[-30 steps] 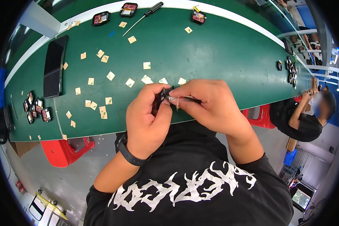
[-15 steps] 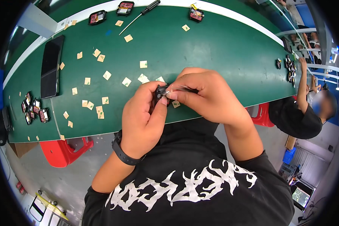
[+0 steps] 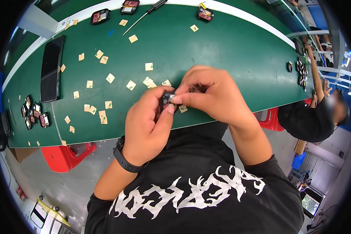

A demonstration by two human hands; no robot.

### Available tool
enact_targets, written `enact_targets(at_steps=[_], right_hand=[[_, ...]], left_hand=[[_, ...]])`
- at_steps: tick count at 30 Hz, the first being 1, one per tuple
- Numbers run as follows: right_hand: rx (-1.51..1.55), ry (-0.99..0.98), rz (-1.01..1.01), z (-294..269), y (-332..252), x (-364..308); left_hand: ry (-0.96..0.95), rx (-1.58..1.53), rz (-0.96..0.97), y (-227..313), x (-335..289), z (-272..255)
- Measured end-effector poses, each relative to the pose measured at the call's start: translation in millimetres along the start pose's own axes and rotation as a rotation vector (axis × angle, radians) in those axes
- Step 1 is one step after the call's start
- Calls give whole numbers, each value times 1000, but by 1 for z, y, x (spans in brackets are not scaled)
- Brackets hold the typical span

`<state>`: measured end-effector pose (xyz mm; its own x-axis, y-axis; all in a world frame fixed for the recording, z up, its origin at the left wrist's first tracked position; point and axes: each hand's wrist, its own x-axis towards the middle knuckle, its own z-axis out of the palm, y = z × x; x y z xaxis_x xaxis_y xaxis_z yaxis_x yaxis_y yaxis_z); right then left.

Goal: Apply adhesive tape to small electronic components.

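My left hand (image 3: pixel 148 124) and my right hand (image 3: pixel 212 95) meet over the near edge of the green table (image 3: pixel 222 50). Between the fingertips of both sits a small dark part (image 3: pixel 167 100) with a bit of red, mostly hidden by my fingers. The right thumb and forefinger press on its top. A black band is on my left wrist. Several small tan square pieces (image 3: pixel 130 85) lie scattered on the table just beyond my hands.
A black phone (image 3: pixel 50 68) lies at the left. Small dark parts cluster at the far left (image 3: pixel 35 113), along the back edge (image 3: pixel 99 17) and at the right (image 3: pixel 300 72). A screwdriver (image 3: pixel 144 15) lies at the back. Another person (image 3: pixel 316 113) sits at the right; red stools (image 3: pixel 68 156) stand below.
My hands have stayed together on the small part; the thin dark tool seen in my right hand a second ago is no longer visible, and the right fingers now pinch the part directly.
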<state>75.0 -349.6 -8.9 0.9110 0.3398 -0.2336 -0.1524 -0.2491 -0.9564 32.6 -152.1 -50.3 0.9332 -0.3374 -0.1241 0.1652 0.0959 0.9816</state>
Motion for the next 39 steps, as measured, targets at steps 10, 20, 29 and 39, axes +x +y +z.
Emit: enact_targets(at_steps=[10, 20, 29, 39], right_hand=[[138, -45, 223, 0, -1, 8], [460, -16, 308, 19, -17, -4], [705, -89, 95, 53, -35, -17], [529, -110, 82, 85, -40, -9]], left_hand=[[-35, 134, 94, 2, -2, -4], [84, -366, -136, 26, -10, -2], [122, -103, 27, 42, -35, -21], [1, 34, -34, 60, -51, -74]])
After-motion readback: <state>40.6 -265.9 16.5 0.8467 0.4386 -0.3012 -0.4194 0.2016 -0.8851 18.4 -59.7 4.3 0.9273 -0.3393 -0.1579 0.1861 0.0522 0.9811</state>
